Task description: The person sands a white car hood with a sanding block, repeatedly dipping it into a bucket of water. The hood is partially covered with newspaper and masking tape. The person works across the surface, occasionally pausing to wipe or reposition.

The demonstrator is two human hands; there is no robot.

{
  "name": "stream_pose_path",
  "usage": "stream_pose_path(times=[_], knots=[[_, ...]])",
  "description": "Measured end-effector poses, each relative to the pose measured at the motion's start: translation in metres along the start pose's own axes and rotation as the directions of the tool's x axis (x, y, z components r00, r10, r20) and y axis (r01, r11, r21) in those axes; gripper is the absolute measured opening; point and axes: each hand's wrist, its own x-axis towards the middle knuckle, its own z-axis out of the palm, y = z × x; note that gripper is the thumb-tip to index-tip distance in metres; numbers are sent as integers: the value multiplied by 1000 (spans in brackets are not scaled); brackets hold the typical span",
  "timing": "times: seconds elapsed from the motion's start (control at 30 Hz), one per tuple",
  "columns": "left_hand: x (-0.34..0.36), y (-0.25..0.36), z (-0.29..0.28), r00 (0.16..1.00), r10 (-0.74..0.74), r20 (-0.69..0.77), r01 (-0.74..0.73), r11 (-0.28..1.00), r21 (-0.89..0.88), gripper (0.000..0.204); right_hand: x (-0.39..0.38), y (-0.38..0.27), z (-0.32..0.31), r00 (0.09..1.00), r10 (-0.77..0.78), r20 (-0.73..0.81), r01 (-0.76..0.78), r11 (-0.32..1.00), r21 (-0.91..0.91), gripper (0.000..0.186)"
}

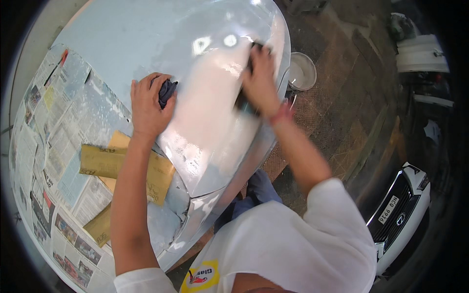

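A wet, glossy car body panel (205, 93) in pale grey and white curves beneath both of my hands. My left hand (148, 105) rests on its left part, fingers curled around a bunched dark cloth (168, 93). Toward the panel's right edge, my right hand (261, 80) is smeared by motion. It presses a long dark block (243, 103) against the white patch; blur hides the block's exact kind. Brown sandpaper sheets (101, 161) lie under and beside my left forearm.
Newspaper (63, 136) covers the panel's left side. On the patterned floor (332, 93), a round whitish bucket (312, 78) stands just right of the panel. Farther right are a white car front (405, 234) and another white body part (422, 54).
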Motion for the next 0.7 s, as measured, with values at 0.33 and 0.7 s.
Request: stream_pose_path(times=[0.33, 0.7], knots=[[5, 0, 3, 1000, 15, -13, -14, 998, 59, 41, 46, 73, -24, 971, 203, -124, -182, 970, 162, 83], [5, 3, 17, 999, -10, -51, 19, 985, 172, 46, -181, -34, -37, 914, -392, 107, 363, 905, 220, 82]])
